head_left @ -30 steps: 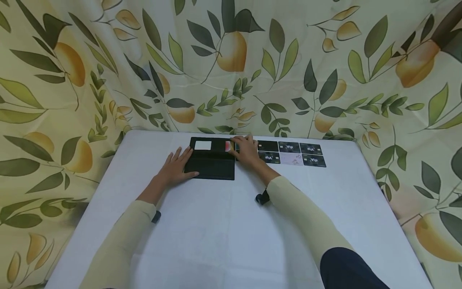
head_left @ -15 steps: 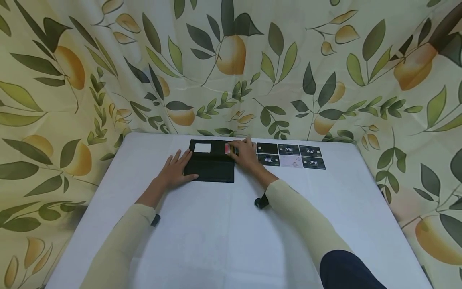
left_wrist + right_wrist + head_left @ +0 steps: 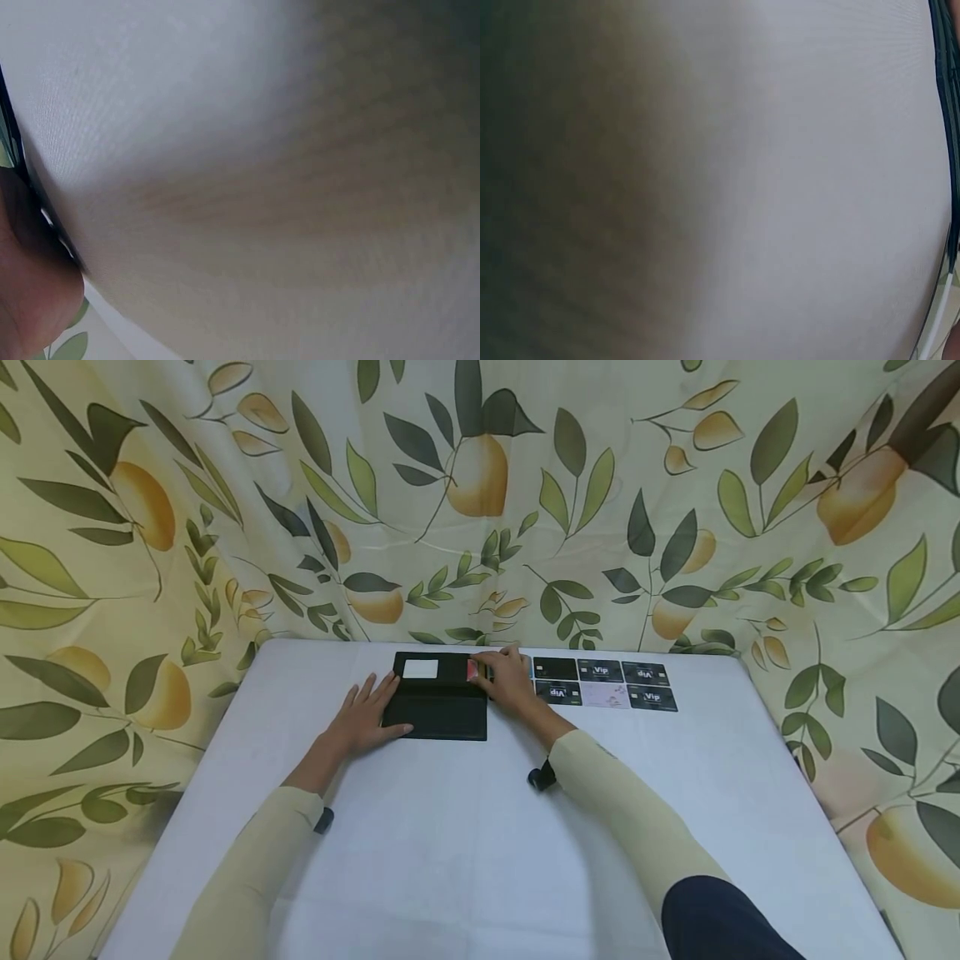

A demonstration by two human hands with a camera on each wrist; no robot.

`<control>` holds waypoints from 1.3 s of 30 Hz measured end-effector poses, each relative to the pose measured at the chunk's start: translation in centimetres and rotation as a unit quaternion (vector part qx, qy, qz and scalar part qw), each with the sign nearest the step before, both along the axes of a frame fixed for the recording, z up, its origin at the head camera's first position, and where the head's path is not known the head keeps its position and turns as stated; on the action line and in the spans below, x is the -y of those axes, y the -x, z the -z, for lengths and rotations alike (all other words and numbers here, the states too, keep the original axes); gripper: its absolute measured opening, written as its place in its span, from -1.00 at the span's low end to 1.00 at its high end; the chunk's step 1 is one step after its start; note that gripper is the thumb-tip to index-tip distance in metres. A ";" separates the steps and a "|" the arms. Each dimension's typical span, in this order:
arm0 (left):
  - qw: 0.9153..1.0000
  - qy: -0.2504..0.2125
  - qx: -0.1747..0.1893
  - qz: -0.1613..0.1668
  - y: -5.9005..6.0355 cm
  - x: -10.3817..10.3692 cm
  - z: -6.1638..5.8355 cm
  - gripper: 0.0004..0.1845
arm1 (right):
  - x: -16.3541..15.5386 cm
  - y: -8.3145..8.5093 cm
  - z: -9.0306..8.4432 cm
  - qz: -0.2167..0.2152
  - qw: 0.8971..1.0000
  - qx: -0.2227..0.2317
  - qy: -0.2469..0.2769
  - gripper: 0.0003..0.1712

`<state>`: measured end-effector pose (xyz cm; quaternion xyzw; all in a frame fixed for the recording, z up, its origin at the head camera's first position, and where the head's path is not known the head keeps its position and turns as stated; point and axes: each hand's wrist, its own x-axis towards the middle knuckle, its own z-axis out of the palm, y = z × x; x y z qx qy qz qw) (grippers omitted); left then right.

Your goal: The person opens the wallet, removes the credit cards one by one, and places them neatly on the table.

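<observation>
A black wallet [image 3: 435, 715] lies open near the far edge of the table in the head view, a white rectangle on its upper left panel. My left hand [image 3: 363, 714] rests with spread fingers on its left side, thumb along the lower panel. At the upper right of the wallet my right hand [image 3: 510, 681] holds a card [image 3: 472, 670] between bent fingers and thumb; a red end shows at the fingertips and the hand hides the rest. Both wrist views show mostly blurred sleeve and white cloth, with a strip of the wallet's dark edge [image 3: 946, 112] in the right one.
To the right of the right hand lie several cards in two rows, among them black VIP cards [image 3: 648, 673] and a pale pink one [image 3: 604, 695]. White cloth covers the table [image 3: 420, 843]. A fruit-and-leaf patterned curtain [image 3: 480, 552] hangs behind its far edge.
The right fingertips have shifted slightly left at the wallet's upper right. The left hand keeps its place, and the head view has tilted a little.
</observation>
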<state>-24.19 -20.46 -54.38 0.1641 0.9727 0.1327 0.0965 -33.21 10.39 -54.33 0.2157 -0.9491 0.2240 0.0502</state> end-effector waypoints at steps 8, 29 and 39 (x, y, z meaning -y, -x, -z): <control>1.000 -0.006 0.007 -0.001 -0.3 -0.1 -0.1 0.12 | 0.0 -0.1 0.2 -0.014 1.000 0.001 0.004 -0.45; 1.000 -0.020 0.004 0.009 -0.1 0.4 0.0 0.12 | -0.9 0.8 -0.2 -0.037 0.997 0.039 -0.056 -0.38; 1.000 -0.013 0.003 0.004 -0.1 0.1 -0.6 0.10 | -0.6 1.1 -0.5 -0.037 0.996 0.057 -0.051 -0.42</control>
